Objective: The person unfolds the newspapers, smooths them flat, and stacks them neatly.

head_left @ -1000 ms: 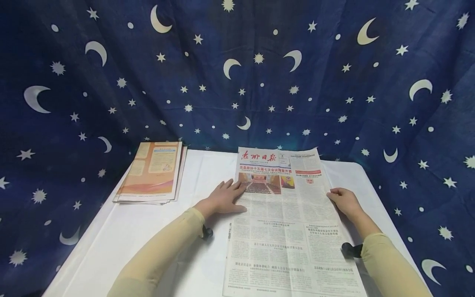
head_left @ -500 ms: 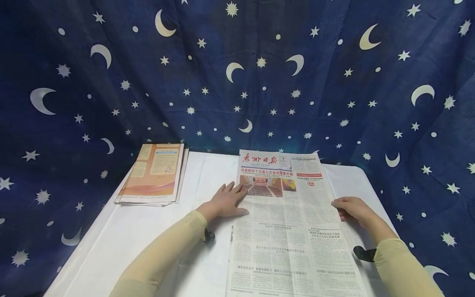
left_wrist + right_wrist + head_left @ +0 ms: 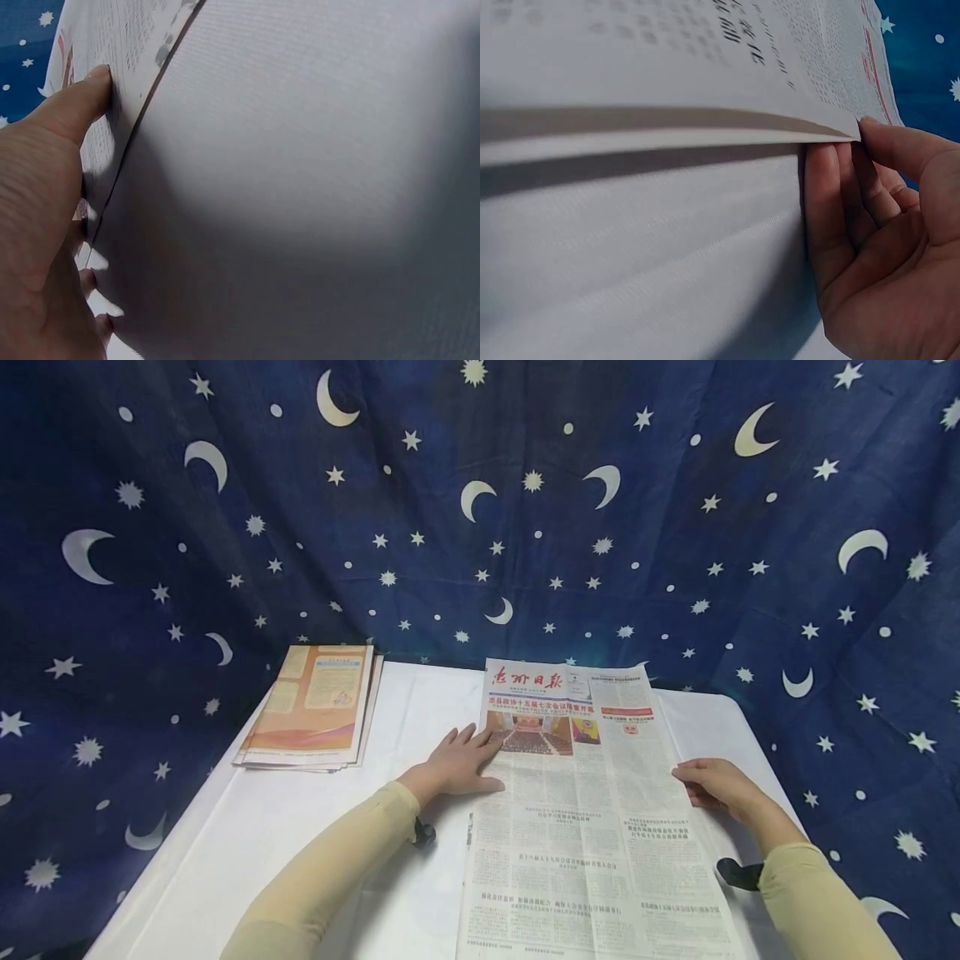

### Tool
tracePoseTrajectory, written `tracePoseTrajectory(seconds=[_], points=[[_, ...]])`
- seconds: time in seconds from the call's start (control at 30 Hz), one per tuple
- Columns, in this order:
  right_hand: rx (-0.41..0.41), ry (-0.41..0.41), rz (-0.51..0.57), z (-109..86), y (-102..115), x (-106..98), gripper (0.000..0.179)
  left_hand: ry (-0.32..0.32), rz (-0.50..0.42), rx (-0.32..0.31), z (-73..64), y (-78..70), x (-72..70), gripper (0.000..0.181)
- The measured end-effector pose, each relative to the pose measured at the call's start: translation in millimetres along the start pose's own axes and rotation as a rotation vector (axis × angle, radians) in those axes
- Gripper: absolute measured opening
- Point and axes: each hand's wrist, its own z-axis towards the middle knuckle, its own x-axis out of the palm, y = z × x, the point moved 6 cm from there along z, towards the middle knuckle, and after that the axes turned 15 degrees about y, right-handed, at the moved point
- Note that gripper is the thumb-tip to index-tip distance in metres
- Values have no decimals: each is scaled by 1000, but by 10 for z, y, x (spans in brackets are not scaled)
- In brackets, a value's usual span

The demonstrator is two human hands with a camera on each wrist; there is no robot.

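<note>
A printed newspaper (image 3: 558,827) with a red masthead and a colour photo lies lengthwise on the white-covered table. My left hand (image 3: 453,764) rests with spread fingers over its left edge, beside the photo. In the left wrist view, the thumb (image 3: 94,86) lies on the print and the other fingertips sit along the edge. At the opposite side, my right hand (image 3: 722,787) pinches the newspaper's right edge. The right wrist view shows the thumb on top and fingers (image 3: 829,195) underneath, with that edge (image 3: 705,139) lifted above the tablecloth and its layers slightly parted.
A stack of folded papers (image 3: 307,706) with an orange top page lies at the table's back left. White cloth (image 3: 405,893) covers the table. A dark blue curtain (image 3: 420,485) with moons and stars hangs behind. Both wrists wear a black device (image 3: 738,874).
My right hand has slid a little nearer to me along the newspaper's right edge. The left hand stays in place on the left edge, and the head view has shifted slightly.
</note>
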Motion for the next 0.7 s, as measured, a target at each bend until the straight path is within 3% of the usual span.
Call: tracePoseTrajectory(seconds=[0.3,0.6,0.7], points=[[-13,30,49,-120,-20,66,56,9,-46,3,18,9,15,89],[-85,217,205,-333,9,145,44,13,-68,-7,13,7,4,92],[-89,234,215,-384,36,164,43,12,-74,-3,28,0,9,92]])
